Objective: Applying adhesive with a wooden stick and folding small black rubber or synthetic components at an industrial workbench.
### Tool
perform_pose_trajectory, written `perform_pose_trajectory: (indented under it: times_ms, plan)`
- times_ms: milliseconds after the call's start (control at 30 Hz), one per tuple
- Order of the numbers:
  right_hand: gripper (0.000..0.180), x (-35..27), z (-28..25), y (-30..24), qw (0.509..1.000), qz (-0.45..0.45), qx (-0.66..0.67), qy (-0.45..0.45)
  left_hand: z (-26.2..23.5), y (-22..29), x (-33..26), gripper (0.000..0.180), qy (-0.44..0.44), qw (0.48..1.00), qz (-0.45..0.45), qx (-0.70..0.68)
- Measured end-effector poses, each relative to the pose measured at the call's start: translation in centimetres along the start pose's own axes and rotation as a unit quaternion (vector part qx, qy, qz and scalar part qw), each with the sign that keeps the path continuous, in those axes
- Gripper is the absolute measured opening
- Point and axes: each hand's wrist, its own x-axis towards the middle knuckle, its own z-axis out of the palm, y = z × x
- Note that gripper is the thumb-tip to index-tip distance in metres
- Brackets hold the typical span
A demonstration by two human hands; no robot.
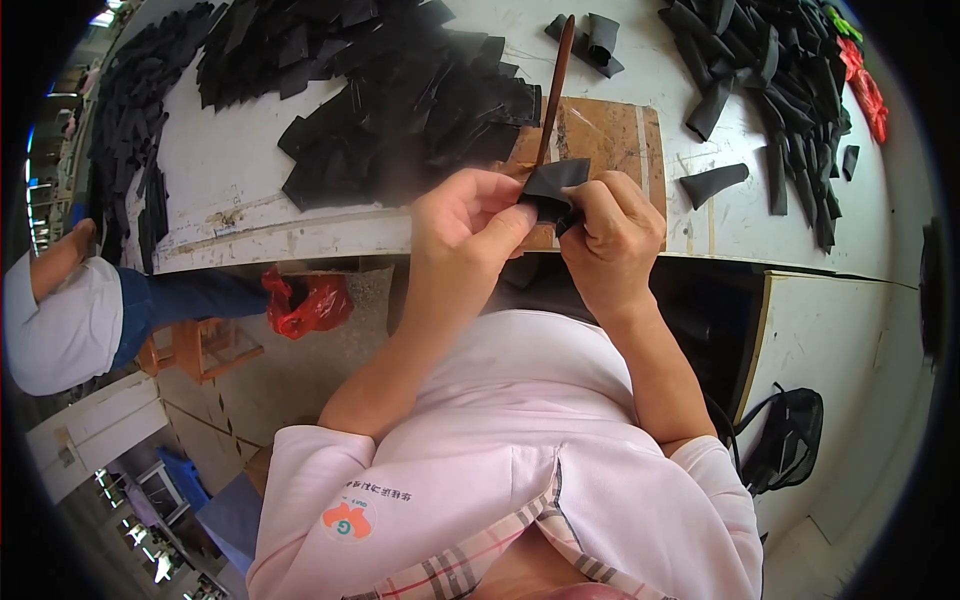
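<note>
Both my hands grip a small black fabric piece (556, 180) at the table's front edge. My left hand (470, 225) pinches its left side between thumb and fingers. On the other side, the curled fingers of my right hand (615, 225) close on its lower right corner. A slim brown stick (558, 85) rises just behind the piece; its lower end is hidden by the fabric, so I cannot tell whether it goes inside. Beneath the hands lies a worn brown board (625, 150). Flat black pieces (400, 120) are heaped to the left, tube-like ones (745, 60) to the right.
Another dark heap (130, 110) covers the white table's (240, 225) far left. A single black tube (715, 185) lies right of the board. Red plastic (865, 90) sits at the far right. Below are a red bag (305, 300), a black bag (790, 440) and, at left, another person (70, 320).
</note>
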Motion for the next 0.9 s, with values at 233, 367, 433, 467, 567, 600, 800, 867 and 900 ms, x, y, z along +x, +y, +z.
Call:
perform_pose_trajectory:
  times_ms: [233,367,433,467,567,600,800,867,900]
  plan:
    - [0.033,-0.1,-0.9,-0.8,0.969,0.081,0.157,-0.172,-0.6,-1.3,1.4,0.005,0.044,0.998,0.039,0.037]
    - [0.028,-0.3,-0.5,-0.6,0.957,0.120,0.250,-0.082,-0.1,-1.4,0.6,0.003,0.016,0.997,0.073,0.030]
    - [0.017,-0.2,0.1,-0.3,0.966,0.094,0.229,-0.076,0.0,-1.6,0.5,0.006,0.052,0.978,0.135,0.147]
    - [0.013,0.1,0.1,-0.6,0.976,0.077,0.191,-0.068,0.0,-1.7,0.5,0.008,0.087,0.942,0.191,0.262]
    - [0.011,-0.1,1.8,-0.7,0.990,0.068,0.111,-0.055,0.2,-3.1,0.9,0.010,0.175,0.872,0.331,0.315]
    - [0.011,0.0,2.0,-0.6,0.990,0.065,0.112,-0.053,0.0,-2.8,1.2,0.010,0.177,0.871,0.334,0.314]
    - [0.004,-0.2,1.3,0.7,0.786,0.337,0.504,-0.122,-2.4,-1.4,1.8,0.023,-0.133,0.938,-0.099,-0.304]
    - [0.005,-0.3,1.1,0.4,0.595,0.430,0.664,-0.144,-2.1,-1.0,1.8,0.023,-0.080,0.965,-0.097,-0.232]
    - [0.005,-0.6,1.2,0.4,0.596,0.427,0.664,-0.144,-1.8,-0.8,1.8,0.022,-0.027,0.982,-0.097,-0.158]
